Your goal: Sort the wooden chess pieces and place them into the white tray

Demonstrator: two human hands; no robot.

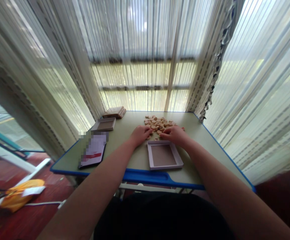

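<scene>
A pile of small tan wooden pieces [160, 123] lies on the pale green table [129, 150] near its far edge. Both my hands rest at the near side of that pile. My left hand [140, 134] lies palm down with the fingers curled, touching pieces at its fingertips. My right hand [174, 134] is curled, its fingertips pinched among the pieces. Just in front of the hands sits an empty white-rimmed square tray [164, 156] with a brown floor.
A second empty tray [104, 124] and a brown box [114, 112] sit at the far left. A dark phone or tablet [93, 150] lies at the left edge. Striped curtains surround the table. A yellow object [17, 196] lies on the red floor.
</scene>
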